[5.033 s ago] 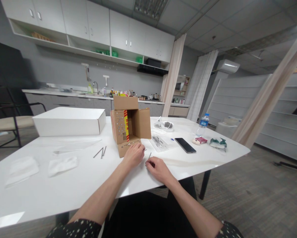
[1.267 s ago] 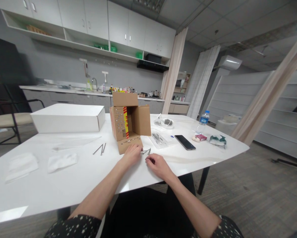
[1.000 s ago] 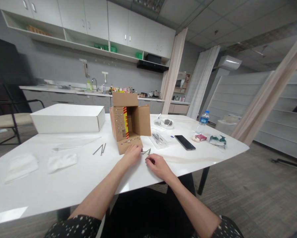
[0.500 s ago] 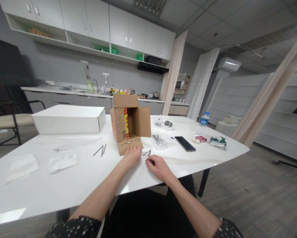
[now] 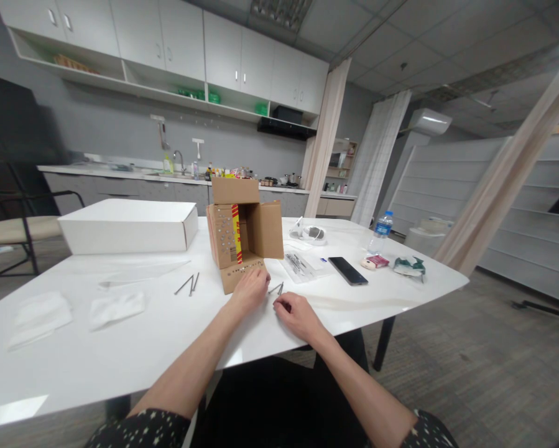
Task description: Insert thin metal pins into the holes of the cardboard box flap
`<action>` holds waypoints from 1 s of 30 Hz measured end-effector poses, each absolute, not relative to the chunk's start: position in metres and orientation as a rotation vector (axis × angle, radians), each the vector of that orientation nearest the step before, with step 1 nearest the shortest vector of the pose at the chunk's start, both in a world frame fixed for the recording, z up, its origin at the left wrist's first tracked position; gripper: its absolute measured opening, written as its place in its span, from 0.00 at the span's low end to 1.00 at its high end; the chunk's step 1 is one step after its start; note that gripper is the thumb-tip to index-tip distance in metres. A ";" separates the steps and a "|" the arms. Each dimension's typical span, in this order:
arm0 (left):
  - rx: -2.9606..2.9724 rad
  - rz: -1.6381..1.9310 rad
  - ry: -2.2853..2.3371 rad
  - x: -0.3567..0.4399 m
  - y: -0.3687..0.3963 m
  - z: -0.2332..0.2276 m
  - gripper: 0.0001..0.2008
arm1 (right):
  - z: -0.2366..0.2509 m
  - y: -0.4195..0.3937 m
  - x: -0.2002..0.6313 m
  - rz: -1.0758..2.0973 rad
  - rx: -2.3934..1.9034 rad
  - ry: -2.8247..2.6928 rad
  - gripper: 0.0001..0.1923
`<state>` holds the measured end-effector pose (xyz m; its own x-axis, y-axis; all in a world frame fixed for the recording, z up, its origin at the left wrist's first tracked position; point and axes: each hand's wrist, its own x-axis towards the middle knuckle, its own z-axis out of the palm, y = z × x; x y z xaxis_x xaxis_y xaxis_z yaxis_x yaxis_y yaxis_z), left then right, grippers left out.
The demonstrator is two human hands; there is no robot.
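Note:
An open brown cardboard box (image 5: 265, 231) stands on the white table (image 5: 167, 330), its front flap (image 5: 235, 275) laid flat and studded with small metal heads. My left hand (image 5: 250, 290) rests palm down at that flap's near corner, fingertips touching a few thin metal nails (image 5: 276, 288) on the table. My right hand (image 5: 296, 315) sits just right of it, thumb and forefinger pinched at the near end of one nail. Whether the left fingers grip a nail is hidden.
More loose nails (image 5: 189, 284) lie left of the box, with two white cloths (image 5: 115, 308) beyond. A flat white box (image 5: 125, 227) sits at the back left. To the right are a plastic bag of parts (image 5: 300, 264), a black phone (image 5: 347, 271) and a water bottle (image 5: 382, 231).
Both hands have stayed at the flap's corner. The left hand has edged slightly forward onto the flap; the view has shifted a little.

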<state>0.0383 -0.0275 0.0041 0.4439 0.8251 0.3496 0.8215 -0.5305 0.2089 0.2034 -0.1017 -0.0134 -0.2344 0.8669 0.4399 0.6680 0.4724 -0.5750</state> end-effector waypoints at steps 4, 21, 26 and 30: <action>2.687 0.728 1.477 0.039 -0.029 0.007 0.10 | -0.014 -0.101 0.203 0.341 -1.272 -1.993 0.08; 2.631 0.639 1.467 0.037 -0.034 0.008 0.10 | -0.014 -0.102 0.203 0.343 -1.272 -1.985 0.08; 2.615 0.477 1.472 0.036 -0.033 0.003 0.12 | -0.014 -0.101 0.204 0.354 -1.274 -1.981 0.08; 2.636 0.458 1.450 0.037 -0.036 0.002 0.12 | -0.016 -0.101 0.204 0.347 -1.271 -1.982 0.08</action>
<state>0.0366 -0.0360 0.0021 0.5019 0.8382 0.2133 0.8086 -0.5423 0.2282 0.2041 -0.1005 -0.0157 -0.2323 0.8672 0.4405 0.6657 0.4719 -0.5780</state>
